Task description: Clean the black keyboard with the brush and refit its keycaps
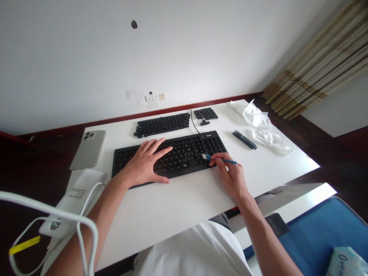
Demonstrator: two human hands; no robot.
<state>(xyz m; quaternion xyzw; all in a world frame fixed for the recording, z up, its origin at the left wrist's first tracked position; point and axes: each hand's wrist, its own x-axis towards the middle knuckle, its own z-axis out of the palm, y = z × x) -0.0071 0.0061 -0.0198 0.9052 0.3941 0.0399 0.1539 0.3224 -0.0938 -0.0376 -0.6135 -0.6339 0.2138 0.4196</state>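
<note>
Left hand [142,163] lies on the keyboard [169,157], fingers spread and released. Right hand [230,174] has its fingers clenched on a blue brush [222,160], the white tip apparently touching the keys at the keyboard's right end. Keyboard sits on the counter [184,214], detached keycaps [162,124] just beyond.

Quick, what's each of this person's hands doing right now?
Left hand: open, resting on the keyboard.
Right hand: closed, holding a small blue brush.

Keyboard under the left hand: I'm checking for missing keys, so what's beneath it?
The left hand rests on the black keyboard; keys show beside the fingers, but those under the palm are covered.
</note>
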